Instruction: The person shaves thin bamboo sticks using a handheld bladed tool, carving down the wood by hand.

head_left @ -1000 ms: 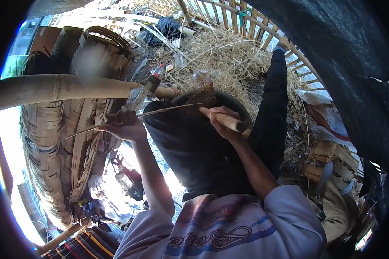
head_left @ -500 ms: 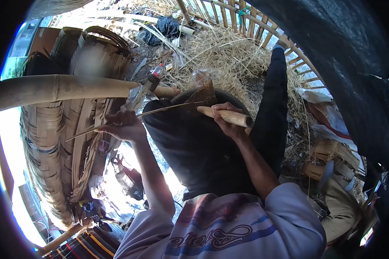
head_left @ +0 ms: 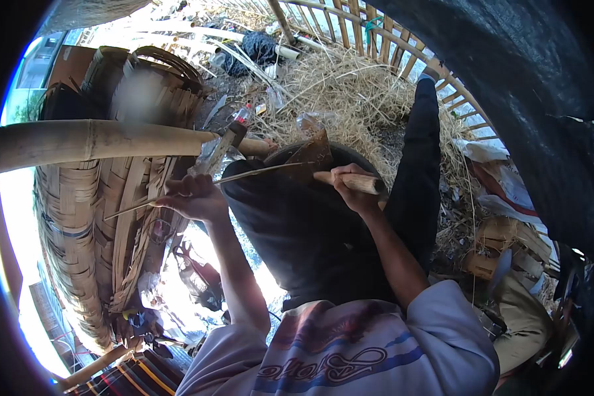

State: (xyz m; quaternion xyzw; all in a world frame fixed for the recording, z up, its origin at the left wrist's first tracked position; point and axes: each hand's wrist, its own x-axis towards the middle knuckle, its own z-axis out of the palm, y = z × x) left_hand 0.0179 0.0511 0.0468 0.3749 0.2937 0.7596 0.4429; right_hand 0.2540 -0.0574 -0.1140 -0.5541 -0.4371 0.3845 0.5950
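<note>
My left hand [head_left: 195, 198] is closed around a thin bamboo strip [head_left: 257, 171], which slants up to the right over my thigh. The strip's far end meets a broad, rusty knife blade [head_left: 315, 158] above my lap. In my right hand [head_left: 353, 188] is the knife's thick, pale wooden handle [head_left: 366, 184], the fingers wrapped round it. Whether the blade's edge is biting into the strip cannot be made out. Behind the blade shows a dark round rim [head_left: 284, 153], partly hidden by my leg.
A thick bamboo pole [head_left: 99, 137] juts in from the left, in front of rolled woven bamboo mats [head_left: 69, 244]. Dry straw [head_left: 350, 86] covers the ground ahead, near a slatted bamboo fence [head_left: 409, 49]. A clear bottle with a red label [head_left: 243, 113] lies beyond the pole.
The bamboo strip and my left hand have shifted slightly right. The knife handle shows less beyond my right fingers, and the blade has turned a little. The whole view has dipped slightly.
</note>
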